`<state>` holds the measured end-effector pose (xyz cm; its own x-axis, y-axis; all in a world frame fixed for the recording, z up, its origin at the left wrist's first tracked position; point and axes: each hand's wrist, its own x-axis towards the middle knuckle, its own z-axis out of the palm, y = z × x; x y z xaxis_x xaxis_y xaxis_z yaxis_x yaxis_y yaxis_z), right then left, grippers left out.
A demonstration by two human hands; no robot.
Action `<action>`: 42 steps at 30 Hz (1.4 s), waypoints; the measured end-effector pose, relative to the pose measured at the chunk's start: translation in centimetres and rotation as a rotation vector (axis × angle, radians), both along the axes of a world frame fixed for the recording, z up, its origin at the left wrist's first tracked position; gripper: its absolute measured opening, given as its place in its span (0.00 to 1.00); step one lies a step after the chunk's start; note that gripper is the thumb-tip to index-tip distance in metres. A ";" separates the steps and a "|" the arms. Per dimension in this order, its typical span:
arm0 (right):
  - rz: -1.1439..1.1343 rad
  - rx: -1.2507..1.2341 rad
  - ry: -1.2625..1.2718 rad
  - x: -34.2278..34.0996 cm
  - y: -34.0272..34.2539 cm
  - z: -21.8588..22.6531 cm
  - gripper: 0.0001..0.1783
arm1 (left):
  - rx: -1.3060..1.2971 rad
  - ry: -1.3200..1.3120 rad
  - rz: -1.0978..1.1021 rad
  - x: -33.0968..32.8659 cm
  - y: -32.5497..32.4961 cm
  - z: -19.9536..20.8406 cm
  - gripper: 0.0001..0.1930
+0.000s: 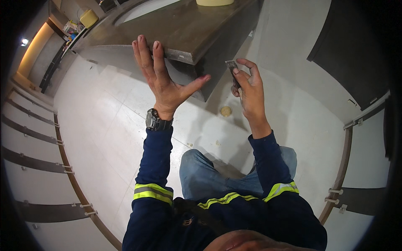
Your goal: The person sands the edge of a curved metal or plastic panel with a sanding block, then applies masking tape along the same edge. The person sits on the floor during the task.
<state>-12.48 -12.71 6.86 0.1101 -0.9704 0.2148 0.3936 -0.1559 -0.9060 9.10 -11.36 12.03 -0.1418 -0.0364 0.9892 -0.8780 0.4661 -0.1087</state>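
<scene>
My left hand (161,77) is spread flat, fingers up, against the front edge of a dark stone countertop (188,25), near its corner. A black wristwatch (155,121) sits on that wrist. My right hand (249,90) is closed around a small flat metal scraper blade (232,69), held up beside the dark side panel under the countertop corner. Both arms wear dark blue sleeves with yellow reflective bands. My knee in blue jeans (201,173) is bent below.
A pale tiled floor (109,125) spreads below, with a small round floor drain (225,111) near my right hand. A cream basin (214,2) stands on the countertop. White and dark cabinet fronts with curved rails line the left and right edges. A dark door panel (351,50) is at upper right.
</scene>
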 end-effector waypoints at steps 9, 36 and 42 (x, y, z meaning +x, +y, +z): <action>0.166 -0.163 0.146 -0.1 2.6 0.3 0.27 | -0.024 -0.003 0.051 6.5 -2.3 1.6 0.56; 0.245 0.172 -0.209 11.7 7.9 -5.8 0.30 | 0.179 0.102 -0.021 9.2 -1.1 3.4 0.30; 0.220 0.135 -0.314 11.4 7.7 -2.8 0.28 | 0.157 0.059 0.022 9.4 -0.9 3.3 0.30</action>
<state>-1.07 -5.02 4.06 0.2679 -0.9528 0.1428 0.6647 0.0755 -0.7433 18.53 -12.30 15.31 -0.0811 -0.1940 0.9776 -0.8908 0.4541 0.0162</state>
